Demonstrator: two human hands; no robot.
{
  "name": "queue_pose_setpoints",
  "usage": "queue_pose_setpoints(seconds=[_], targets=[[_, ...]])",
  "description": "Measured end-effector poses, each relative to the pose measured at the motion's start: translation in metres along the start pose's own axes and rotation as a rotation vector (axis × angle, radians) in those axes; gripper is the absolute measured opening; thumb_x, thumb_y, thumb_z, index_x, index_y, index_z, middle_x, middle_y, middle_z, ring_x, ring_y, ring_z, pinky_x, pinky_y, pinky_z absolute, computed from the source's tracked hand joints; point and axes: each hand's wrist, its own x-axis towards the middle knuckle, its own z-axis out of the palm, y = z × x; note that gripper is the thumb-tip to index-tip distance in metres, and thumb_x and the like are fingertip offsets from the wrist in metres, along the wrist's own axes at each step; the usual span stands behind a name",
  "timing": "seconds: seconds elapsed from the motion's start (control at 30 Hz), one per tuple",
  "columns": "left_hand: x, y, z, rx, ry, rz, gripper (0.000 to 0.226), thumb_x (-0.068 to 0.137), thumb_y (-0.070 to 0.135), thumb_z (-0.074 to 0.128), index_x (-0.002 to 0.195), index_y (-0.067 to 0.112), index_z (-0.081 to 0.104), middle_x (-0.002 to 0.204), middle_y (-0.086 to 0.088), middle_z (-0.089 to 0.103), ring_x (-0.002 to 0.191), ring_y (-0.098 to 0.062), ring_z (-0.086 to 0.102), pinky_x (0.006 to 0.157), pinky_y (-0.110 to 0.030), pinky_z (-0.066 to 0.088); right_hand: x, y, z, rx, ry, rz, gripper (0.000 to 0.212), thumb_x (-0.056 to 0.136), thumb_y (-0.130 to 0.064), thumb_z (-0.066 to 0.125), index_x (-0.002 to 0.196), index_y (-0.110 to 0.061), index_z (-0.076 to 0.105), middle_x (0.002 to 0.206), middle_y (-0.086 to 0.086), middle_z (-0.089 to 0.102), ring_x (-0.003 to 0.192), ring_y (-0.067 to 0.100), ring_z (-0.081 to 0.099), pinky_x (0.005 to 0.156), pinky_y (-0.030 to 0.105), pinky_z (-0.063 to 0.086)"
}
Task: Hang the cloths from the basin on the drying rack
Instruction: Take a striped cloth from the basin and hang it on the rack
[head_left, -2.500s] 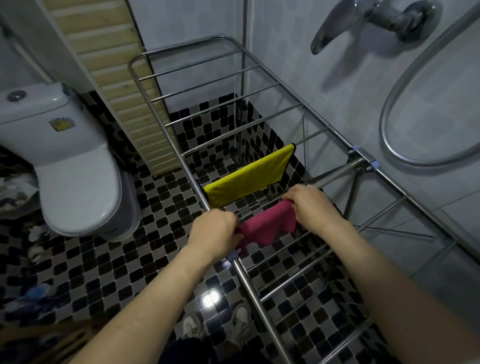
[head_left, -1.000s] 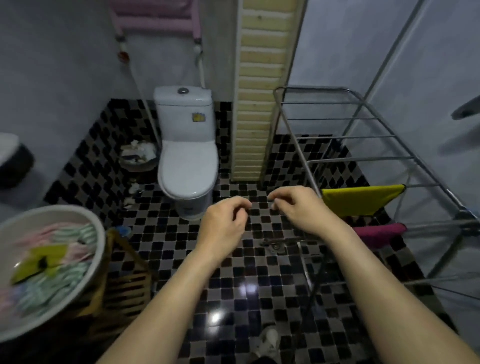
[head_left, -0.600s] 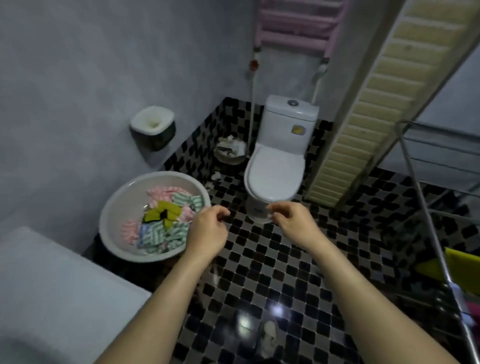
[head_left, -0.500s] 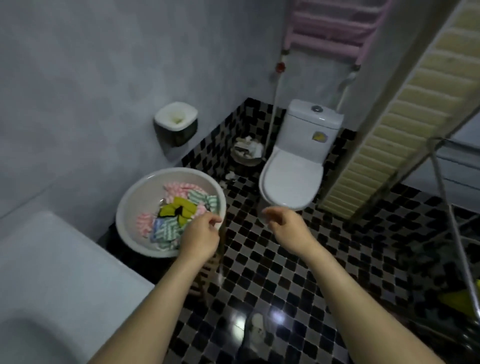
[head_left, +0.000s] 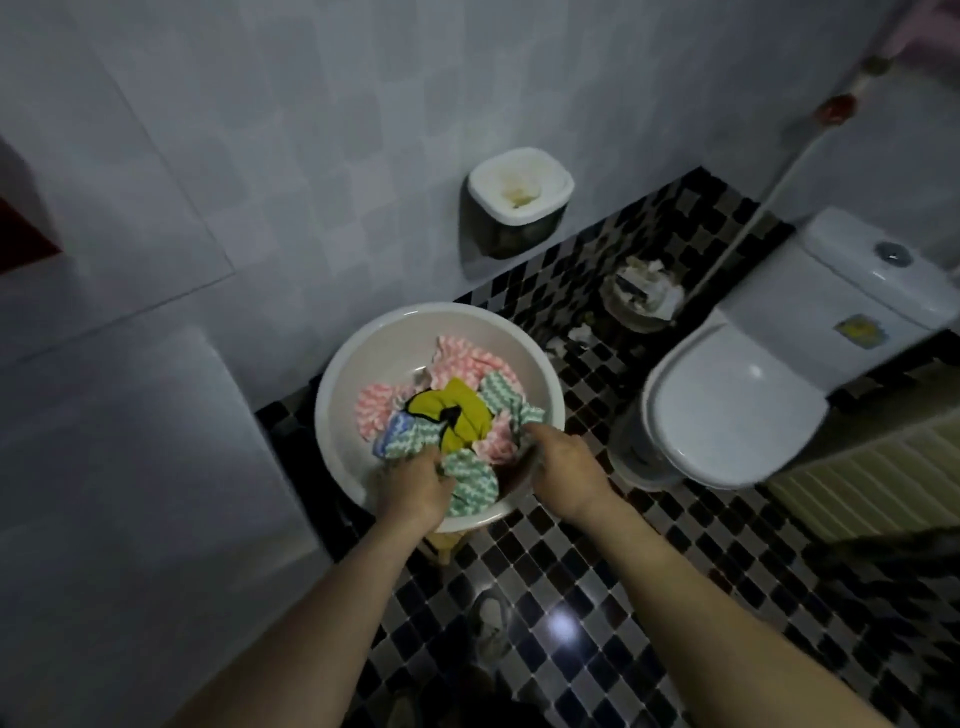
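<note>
My left hand (head_left: 413, 486) grips a green cloth (head_left: 470, 488); my right hand's (head_left: 561, 467) grip I cannot tell. Tangled cloths (head_left: 467, 364) may drag from the basin (head_left: 363, 353) onto the floor (head_left: 675, 571).

Glossy basin (head_left: 343, 374), woven cloths (head_left: 470, 486).

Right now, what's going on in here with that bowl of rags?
A person is leaning over the white basin, both hands in its heap of cloths. The left hand grips a green striped cloth at the near side; the right hand reaches into the heap beside it, its fingers hidden. A yellow cloth lies on top. Nothing is lifted out yet.
</note>
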Motion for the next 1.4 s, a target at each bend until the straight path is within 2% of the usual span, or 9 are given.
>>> queue_pose_setpoints(seconds=[0.23, 0.43, 0.47, 0.5, 0.6, 0.77, 0.93, 1.07, 1.4], targets=[[0.027, -0.001, 0.017, -0.263, 0.0, -0.155, 0.054, 0.088, 0.024, 0.069, 0.137, 0.012, 0.051, 0.123, -0.011, 0.065, 0.11, -0.027, 0.061, 0.084, -0.026, 0.045, 0.055, 0.006, 0.001, -0.188, -0.051, 0.031, 0.075, 0.087, -0.005, 0.053, 0.15, -0.032, 0.022, 0.153, 0.003, 0.03, 0.123, 0.034, 0.037, 0.095, 0.043, 0.043], [0.031, 0.009, 0.014, -0.446, 0.119, -0.057, 0.019, 0.089, 0.01, 0.065, 0.077, 0.021, 0.057, 0.074, 0.001, 0.059, 0.082, -0.013, 0.058, 0.07, -0.022, 0.042, 0.068, 0.012, 0.004, -0.064, 0.007, 0.004, 0.042, 0.087, -0.002, 0.054, 0.122, -0.02, 0.064, 0.115, 0.011, 0.069, 0.103, 0.029, 0.065, 0.087, 0.032, 0.049], [0.03, 0.013, 0.01, -0.577, 0.152, -0.028, 0.014, 0.09, 0.007, 0.063, 0.077, 0.001, 0.064, 0.071, 0.007, 0.059, 0.078, -0.009, 0.057, 0.069, -0.02, 0.043, 0.068, 0.014, 0.002, 0.01, 0.003, 0.007, 0.037, 0.087, -0.003, 0.056, 0.118, -0.021, 0.068, 0.113, 0.008, 0.071, 0.1, 0.025, 0.066, 0.086, 0.029, 0.049], [0.029, 0.018, 0.004, -0.7, 0.181, -0.002, 0.02, 0.092, 0.006, 0.061, 0.079, 0.02, 0.067, 0.069, 0.009, 0.059, 0.073, -0.006, 0.056, 0.067, -0.017, 0.042, 0.067, 0.015, -0.001, 0.104, 0.006, 0.012, 0.031, 0.088, -0.005, 0.059, 0.112, -0.021, 0.072, 0.112, 0.005, 0.072, 0.096, 0.02, 0.067, 0.086, 0.026, 0.049], [0.029, 0.033, -0.016, -0.883, 0.23, 0.095, 0.024, 0.098, 0.007, 0.049, 0.074, 0.01, 0.054, 0.07, -0.004, 0.048, 0.066, -0.01, 0.045, 0.064, -0.023, 0.035, 0.058, 0.018, -0.017, 0.466, 0.071, 0.064, 0.02, 0.087, -0.003, 0.066, 0.093, -0.019, 0.076, 0.105, 0.0, 0.073, 0.097, 0.014, 0.065, 0.091, 0.027, 0.051], [0.04, 0.053, -0.018, -0.642, 0.141, 0.216, 0.021, 0.097, 0.022, 0.054, 0.077, 0.026, 0.057, 0.074, 0.001, 0.058, 0.069, -0.01, 0.052, 0.068, -0.028, 0.041, 0.044, 0.011, -0.042, 1.178, 0.114, 0.175, 0.019, 0.095, 0.0, 0.053, 0.082, -0.009, 0.063, 0.087, 0.004, 0.065, 0.084, 0.02, 0.064, 0.065, 0.029, 0.058], [0.048, 0.054, 0.026, 0.091, -0.09, 0.071, 0.035, 0.08, 0.058, 0.065, 0.088, 0.024, 0.065, 0.078, 0.006, 0.068, 0.066, -0.013, 0.063, 0.058, -0.025, 0.046, 0.039, 0.019, -0.043, 1.25, 0.21, 0.21, 0.021, 0.098, -0.001, 0.047, 0.083, -0.01, 0.06, 0.094, 0.009, 0.06, 0.089, 0.024, 0.062, 0.065, 0.029, 0.059], [0.054, 0.044, 0.048, 0.396, -0.025, 0.068, 0.028, 0.086, 0.041, 0.062, 0.096, 0.017, 0.072, 0.101, -0.006, 0.072, 0.092, -0.029, 0.067, 0.067, -0.03, 0.046, 0.03, 0.03, -0.044, 0.957, 0.315, -0.001, 0.012, 0.094, -0.011, 0.059, 0.087, -0.017, 0.067, 0.095, 0.005, 0.068, 0.097, 0.029, 0.065, 0.085, 0.046, 0.056], [0.005, 0.072, -0.046, -0.353, 0.272, 0.269, 0.034, 0.088, 0.027, 0.062, 0.065, 0.002, 0.062, 0.061, -0.019, 0.057, 0.052, -0.015, 0.044, 0.052, -0.027, 0.031, 0.001, -0.002, -0.081, 1.311, 0.033, 0.137, 0.012, 0.094, -0.011, 0.054, 0.095, -0.005, 0.065, 0.076, 0.005, 0.062, 0.058, 0.012, 0.06, 0.051, 0.021, 0.049]])
